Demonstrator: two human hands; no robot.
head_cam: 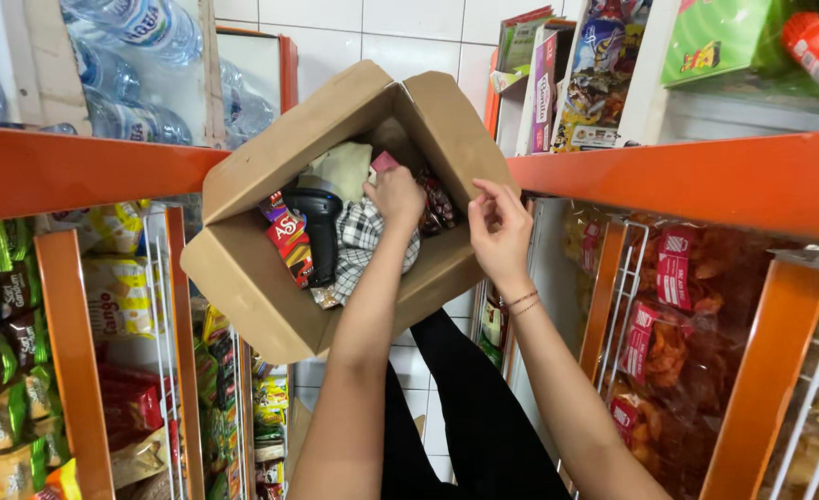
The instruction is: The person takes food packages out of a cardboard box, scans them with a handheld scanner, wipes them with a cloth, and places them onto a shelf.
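Cardboard box (271, 287), brown, flaps open, sits tilted between the two orange shelf units, its mouth facing up toward the camera, and both hands are at it. The left hand (396, 197) is down inside the box, fingers curled onto a black-and-white checked cloth (363, 243) near the middle; whether it truly grips the fabric I cannot tell, the fingertips are hidden. The right hand (500, 231) hovers at the box's right-hand wall, just outside the flap, thumb and forefinger brought together as if pinching something too small to make out. So the left hand is the nearer one to the contents; the cloth lies directly beneath it.

Inside, packed tight: a black handheld scanner (318, 222), its long axis running from the far wall toward the near wall, just left of the cloth; red snack packets (289, 239) against the left wall; a pale green cloth (345, 167) at the far corner; dark wrapped sweets (437, 208) on the right. Orange shelves (76, 167) flank the box, hung with bagged snacks (118, 296).
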